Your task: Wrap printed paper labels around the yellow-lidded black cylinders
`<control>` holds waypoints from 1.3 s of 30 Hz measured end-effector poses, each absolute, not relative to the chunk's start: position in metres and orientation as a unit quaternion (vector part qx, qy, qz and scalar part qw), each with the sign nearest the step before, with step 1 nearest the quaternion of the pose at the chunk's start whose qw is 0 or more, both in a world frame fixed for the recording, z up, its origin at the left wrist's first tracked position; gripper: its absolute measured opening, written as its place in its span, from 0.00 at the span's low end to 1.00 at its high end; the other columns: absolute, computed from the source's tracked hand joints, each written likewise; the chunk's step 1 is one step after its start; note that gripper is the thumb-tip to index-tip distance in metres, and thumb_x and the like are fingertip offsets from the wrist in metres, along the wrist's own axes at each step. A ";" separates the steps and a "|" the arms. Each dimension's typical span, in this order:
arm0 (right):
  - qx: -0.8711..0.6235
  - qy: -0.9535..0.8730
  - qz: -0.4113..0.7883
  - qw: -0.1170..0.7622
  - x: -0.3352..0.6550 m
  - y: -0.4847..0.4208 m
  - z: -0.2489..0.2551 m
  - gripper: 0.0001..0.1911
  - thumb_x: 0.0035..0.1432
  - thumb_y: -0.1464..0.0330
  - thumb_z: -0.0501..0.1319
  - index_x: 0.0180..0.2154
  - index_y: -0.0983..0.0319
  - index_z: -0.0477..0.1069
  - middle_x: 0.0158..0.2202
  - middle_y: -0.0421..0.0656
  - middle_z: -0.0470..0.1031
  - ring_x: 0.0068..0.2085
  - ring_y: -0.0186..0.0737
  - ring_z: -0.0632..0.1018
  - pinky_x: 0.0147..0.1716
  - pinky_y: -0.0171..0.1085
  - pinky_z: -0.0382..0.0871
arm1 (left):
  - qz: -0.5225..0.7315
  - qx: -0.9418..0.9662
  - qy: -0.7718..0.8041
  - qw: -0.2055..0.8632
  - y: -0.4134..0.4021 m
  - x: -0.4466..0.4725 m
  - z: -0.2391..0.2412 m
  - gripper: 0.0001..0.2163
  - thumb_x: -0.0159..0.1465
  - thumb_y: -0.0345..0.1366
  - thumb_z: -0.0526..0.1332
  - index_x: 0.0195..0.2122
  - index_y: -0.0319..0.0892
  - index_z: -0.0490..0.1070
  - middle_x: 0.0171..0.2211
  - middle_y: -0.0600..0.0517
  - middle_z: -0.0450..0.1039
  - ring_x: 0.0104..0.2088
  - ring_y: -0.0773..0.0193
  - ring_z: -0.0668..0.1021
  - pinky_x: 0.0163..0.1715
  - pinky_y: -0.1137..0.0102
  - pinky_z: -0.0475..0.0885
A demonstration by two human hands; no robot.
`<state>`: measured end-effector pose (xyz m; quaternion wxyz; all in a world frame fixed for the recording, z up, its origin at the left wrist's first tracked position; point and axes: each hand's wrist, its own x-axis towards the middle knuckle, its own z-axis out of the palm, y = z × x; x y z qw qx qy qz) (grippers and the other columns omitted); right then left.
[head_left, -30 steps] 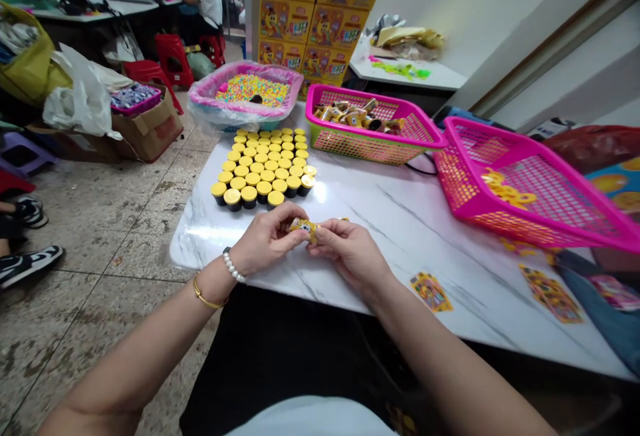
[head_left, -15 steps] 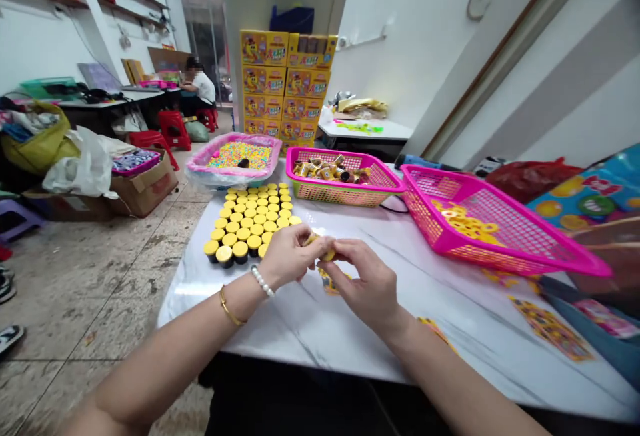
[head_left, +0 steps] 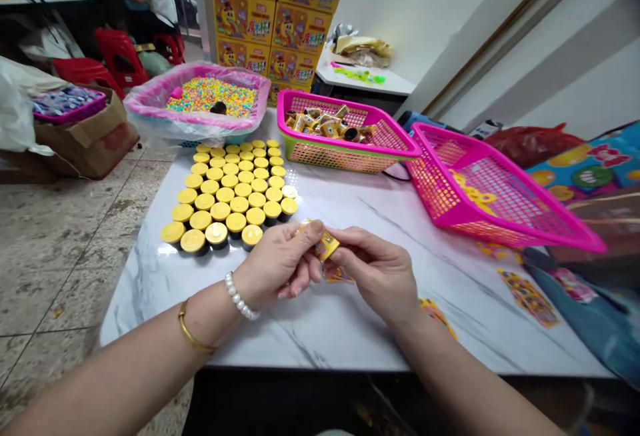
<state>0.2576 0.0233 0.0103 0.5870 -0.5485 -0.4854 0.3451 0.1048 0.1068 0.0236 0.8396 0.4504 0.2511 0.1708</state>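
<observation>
Left hand (head_left: pixel 280 261): thumb and fingers press together on one small yellow packet (head_left: pixel 329 247).
Right hand (head_left: pixel 384 271): pinches the packet's other side, fingertips close together.
Packet: one, held in front and to the right of the yellow-lidded cups (head_left: pixel 239 205).
Cups: more than thirty, standing in one tight block.
Pink baskets (head_left: pixel 320 153): two, right of the cups; the nearer carries wrapped pieces (head_left: pixel 329 128), the farther yellow pieces (head_left: pixel 473 191).
</observation>
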 end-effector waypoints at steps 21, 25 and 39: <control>-0.546 -0.716 0.090 0.425 0.253 0.027 0.029 0.13 0.56 0.70 0.68 0.45 0.58 0.77 0.40 0.45 0.79 0.37 0.39 0.82 0.33 0.36 0.82 | 0.137 0.401 0.310 0.851 0.104 0.108 0.012 0.32 0.59 0.67 0.53 0.24 0.38 0.68 0.11 0.54 0.66 0.07 0.75 0.61 0.07 0.78 0.47; -0.571 -0.728 0.104 0.365 0.257 0.039 0.042 0.10 0.53 0.76 0.63 0.39 0.60 0.73 0.33 0.40 0.76 0.30 0.34 0.79 0.28 0.32 0.79 | 0.147 0.400 0.289 0.857 0.107 0.107 0.012 0.25 0.63 0.59 0.57 0.31 0.37 0.70 0.16 0.54 0.70 0.09 0.75 0.64 0.07 0.79 0.48; -0.662 -0.641 -0.019 0.389 0.384 0.116 0.089 0.25 0.55 0.63 0.69 0.53 0.61 0.73 0.47 0.49 0.80 0.40 0.44 0.82 0.40 0.43 0.78 | 0.063 0.484 0.244 0.838 0.105 0.101 0.015 0.20 0.57 0.48 0.68 0.42 0.38 0.69 0.25 0.53 0.75 0.13 0.75 0.68 0.10 0.79 0.53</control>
